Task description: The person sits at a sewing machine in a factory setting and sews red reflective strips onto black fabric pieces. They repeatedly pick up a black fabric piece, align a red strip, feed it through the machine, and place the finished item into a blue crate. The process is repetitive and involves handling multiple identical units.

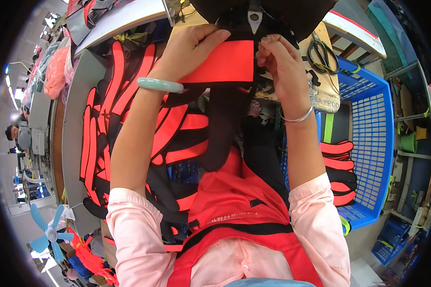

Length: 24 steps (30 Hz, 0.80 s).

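A person in a pink shirt and red apron (237, 196) sits over a bench (324, 90), seen from above. The red panel (225, 62), black along its lower edge, is in front of them, just below a dark machine (297, 12). The left hand (191, 50) lies over the panel's left end, thumb toward the machine; its fingertips are mostly hidden, so I cannot tell how firmly they grip. The right hand (282, 62) is just beside the panel's right edge, fingers curled and tips drawn close together; whether they pinch anything fine, I cannot tell.

The work looks midway: this panel appears unfinished, its last handling still left. A large heap of red and black strips (170, 134) lies at the person's left, and a smaller stack (337, 163) sits in a blue basket (385, 119) at the right. Which pile is done and which is waiting is unclear. Black scissors (322, 55) lie on the bench, near the right hand, untouched.
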Motion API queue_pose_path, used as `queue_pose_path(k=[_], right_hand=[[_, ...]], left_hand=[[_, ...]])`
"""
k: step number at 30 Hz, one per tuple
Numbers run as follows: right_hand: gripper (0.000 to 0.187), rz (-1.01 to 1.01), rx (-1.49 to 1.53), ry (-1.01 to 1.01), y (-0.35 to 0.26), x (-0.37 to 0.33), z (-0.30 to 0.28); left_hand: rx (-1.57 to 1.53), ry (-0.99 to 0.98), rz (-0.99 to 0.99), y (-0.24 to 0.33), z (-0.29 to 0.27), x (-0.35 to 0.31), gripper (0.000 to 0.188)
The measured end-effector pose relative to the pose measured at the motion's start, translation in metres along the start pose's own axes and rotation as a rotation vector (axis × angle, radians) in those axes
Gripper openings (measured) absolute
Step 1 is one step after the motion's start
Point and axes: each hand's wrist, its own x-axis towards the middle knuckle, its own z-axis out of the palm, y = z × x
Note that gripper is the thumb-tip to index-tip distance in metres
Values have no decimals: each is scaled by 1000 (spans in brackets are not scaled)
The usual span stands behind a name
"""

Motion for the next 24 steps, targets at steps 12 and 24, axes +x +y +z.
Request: queue_pose_path(k=[12, 24], right_hand=[[13, -34, 58, -8, 3, 14, -1], [28, -49, -797, -409, -1, -106, 13]], left_hand=[[-36, -7, -93, -4, -2, 12, 44], [15, 36, -50, 4, -9, -27, 36]])
